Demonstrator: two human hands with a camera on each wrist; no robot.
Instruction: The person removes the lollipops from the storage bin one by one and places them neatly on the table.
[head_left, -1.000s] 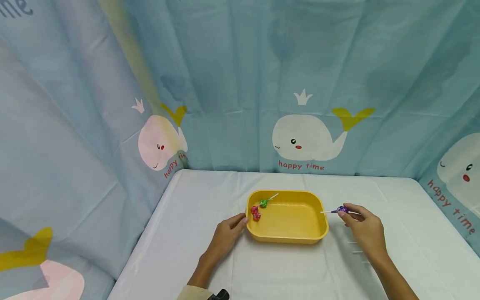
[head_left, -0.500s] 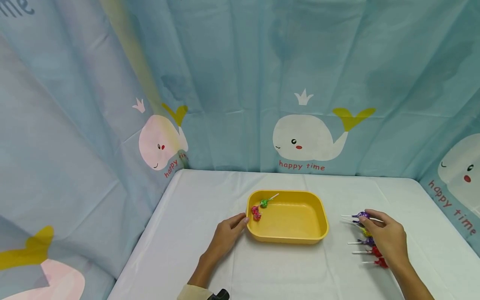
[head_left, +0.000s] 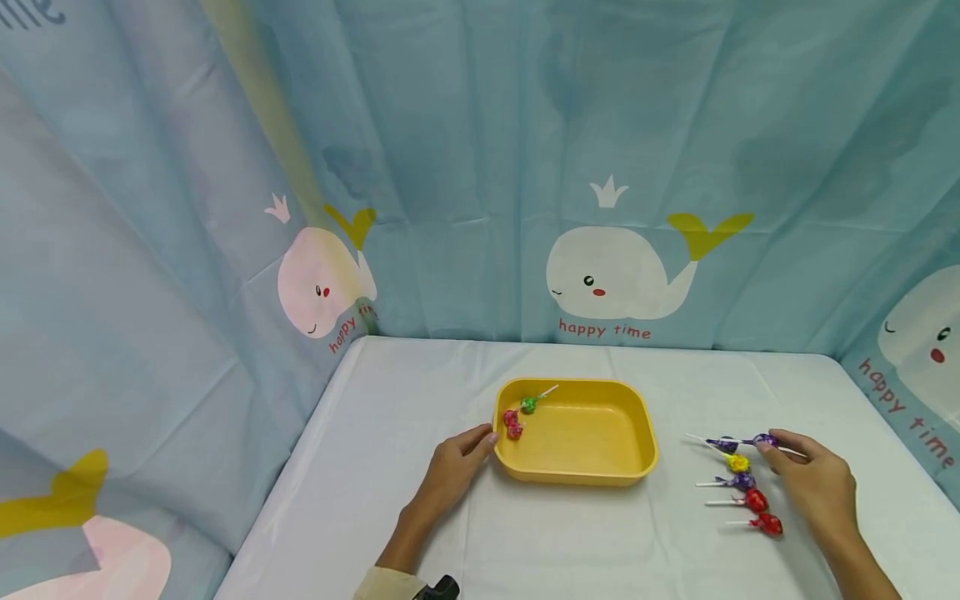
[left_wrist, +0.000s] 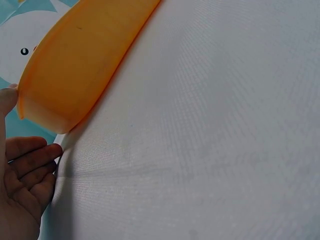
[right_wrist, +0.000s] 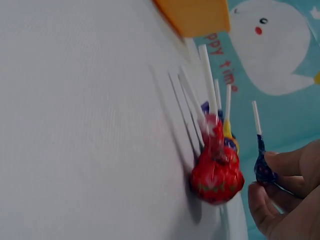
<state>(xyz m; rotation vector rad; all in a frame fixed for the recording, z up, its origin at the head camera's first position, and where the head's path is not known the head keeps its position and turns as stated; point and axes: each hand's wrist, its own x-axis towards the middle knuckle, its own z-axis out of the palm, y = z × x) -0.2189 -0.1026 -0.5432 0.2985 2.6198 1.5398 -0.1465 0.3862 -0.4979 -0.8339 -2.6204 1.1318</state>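
Note:
My right hand (head_left: pixel 817 479) pinches a purple-wrapped lollipop (head_left: pixel 765 440) by its head between thumb and fingers, its white stick pointing left. A thin pale strip shows between the fingers behind the head. Below and left of that hand lies a row of lollipops: a purple one (head_left: pixel 725 445), a yellow one (head_left: pixel 738 462), another purple one (head_left: pixel 742 481) and two red ones (head_left: pixel 755 500). My left hand (head_left: pixel 453 471) touches the left end of the yellow tray (head_left: pixel 577 479); in the left wrist view the thumb is at the rim, with the fingers loosely extended below.
Inside the tray, at its left end, are a green lollipop (head_left: pixel 528 405) and two pink ones (head_left: pixel 513 425). A white cloth (head_left: pixel 570 542) covers the table. Behind it hangs a blue curtain (head_left: pixel 465 250) printed with whales.
My right hand has moved right from beside the tray's right edge to the far end of the row, still pinching the purple lollipop. The row is uncovered. My left hand stays put.

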